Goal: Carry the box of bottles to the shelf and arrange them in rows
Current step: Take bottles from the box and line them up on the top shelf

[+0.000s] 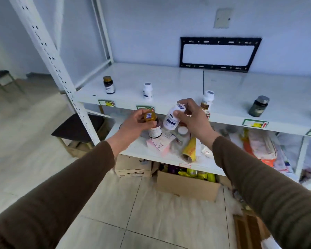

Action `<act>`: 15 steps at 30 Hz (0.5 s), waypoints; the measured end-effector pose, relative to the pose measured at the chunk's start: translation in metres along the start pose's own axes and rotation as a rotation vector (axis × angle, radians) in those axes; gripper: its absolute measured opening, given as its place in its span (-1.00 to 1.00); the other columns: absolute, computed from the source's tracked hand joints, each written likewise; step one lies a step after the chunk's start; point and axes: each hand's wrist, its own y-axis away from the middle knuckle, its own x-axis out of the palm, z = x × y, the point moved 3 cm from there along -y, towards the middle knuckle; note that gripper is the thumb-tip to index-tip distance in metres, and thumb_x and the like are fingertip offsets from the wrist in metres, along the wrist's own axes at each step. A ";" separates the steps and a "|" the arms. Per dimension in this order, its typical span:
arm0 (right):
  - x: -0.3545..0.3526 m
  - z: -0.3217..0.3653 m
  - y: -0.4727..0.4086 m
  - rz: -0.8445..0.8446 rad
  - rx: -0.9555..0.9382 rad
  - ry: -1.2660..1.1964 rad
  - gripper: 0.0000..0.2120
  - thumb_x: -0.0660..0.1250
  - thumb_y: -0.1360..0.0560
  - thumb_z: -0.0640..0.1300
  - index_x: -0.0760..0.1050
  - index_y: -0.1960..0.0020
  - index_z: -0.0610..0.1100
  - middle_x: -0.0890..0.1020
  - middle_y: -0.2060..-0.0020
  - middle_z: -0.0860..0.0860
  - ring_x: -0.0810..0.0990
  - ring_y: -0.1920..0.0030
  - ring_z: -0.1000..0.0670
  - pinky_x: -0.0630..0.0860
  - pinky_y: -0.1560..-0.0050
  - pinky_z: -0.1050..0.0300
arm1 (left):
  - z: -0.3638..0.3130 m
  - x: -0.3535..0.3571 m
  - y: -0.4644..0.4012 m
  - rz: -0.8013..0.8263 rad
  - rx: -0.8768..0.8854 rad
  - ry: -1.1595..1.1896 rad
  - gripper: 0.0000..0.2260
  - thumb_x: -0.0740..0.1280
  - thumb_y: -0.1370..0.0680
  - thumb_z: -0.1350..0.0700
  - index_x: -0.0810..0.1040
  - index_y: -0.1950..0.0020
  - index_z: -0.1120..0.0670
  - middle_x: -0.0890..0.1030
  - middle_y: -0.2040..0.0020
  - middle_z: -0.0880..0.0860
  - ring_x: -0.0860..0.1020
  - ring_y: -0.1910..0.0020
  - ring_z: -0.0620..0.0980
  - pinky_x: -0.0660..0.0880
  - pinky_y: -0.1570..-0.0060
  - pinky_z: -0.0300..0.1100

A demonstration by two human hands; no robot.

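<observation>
Amber glass bottle (153,127), gold cap, held in the left hand (136,123): fingers curled round the neck and cap, bottle upright. Right hand (190,117) grips a white bottle (172,116) near its cap, body tilted down and to the left. Both are held in front of the upper shelf (169,83), just below its front edge; judged to be on their way up to it.

Already standing on that shelf, well apart in one loose row near the front: a dark brown bottle (109,85), a small white bottle (147,90), a taller white bottle (207,99) partly behind the right hand, and a dark bottle with a grey cap (258,106). Spacing suggests each marks the start of a row.

Lower shelf (142,150): loose packets, a pink carton (160,142), a yellow tube (189,150).

Open cardboard box (185,186) on the floor holds yellow and purple packs; whether it is the bottles' box, cannot tell.
</observation>
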 end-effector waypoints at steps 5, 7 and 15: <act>0.054 0.029 -0.051 0.005 -0.019 -0.014 -0.81 0.40 -0.50 -0.07 0.48 -0.08 -0.03 0.64 0.07 0.01 0.54 0.12 0.04 0.50 0.02 0.07 | -0.004 -0.076 -0.026 -0.057 0.025 -0.053 -0.74 0.49 -0.48 0.18 0.59 -0.12 -0.01 0.69 -0.04 -0.05 0.64 0.03 -0.18 0.53 0.00 -0.31; 0.066 0.034 -0.075 0.002 -0.027 -0.027 -0.81 0.41 -0.50 -0.12 0.49 -0.08 -0.09 0.64 0.07 -0.02 0.52 0.12 0.04 0.49 -0.02 0.02 | -0.005 -0.098 -0.043 -0.064 0.035 -0.045 -0.75 0.48 -0.49 0.19 0.58 -0.11 -0.02 0.68 -0.05 -0.06 0.64 0.04 -0.20 0.52 0.01 -0.33; 0.083 0.032 -0.192 -0.056 -0.036 -0.044 -0.78 0.42 -0.48 -0.11 0.51 -0.10 -0.09 0.64 0.04 0.00 0.53 0.12 0.07 0.50 -0.04 0.07 | -0.023 -0.154 -0.133 -0.110 0.097 -0.075 -0.69 0.44 -0.50 0.29 0.54 -0.23 0.19 0.67 0.01 -0.03 0.64 0.12 -0.27 0.47 0.18 -0.46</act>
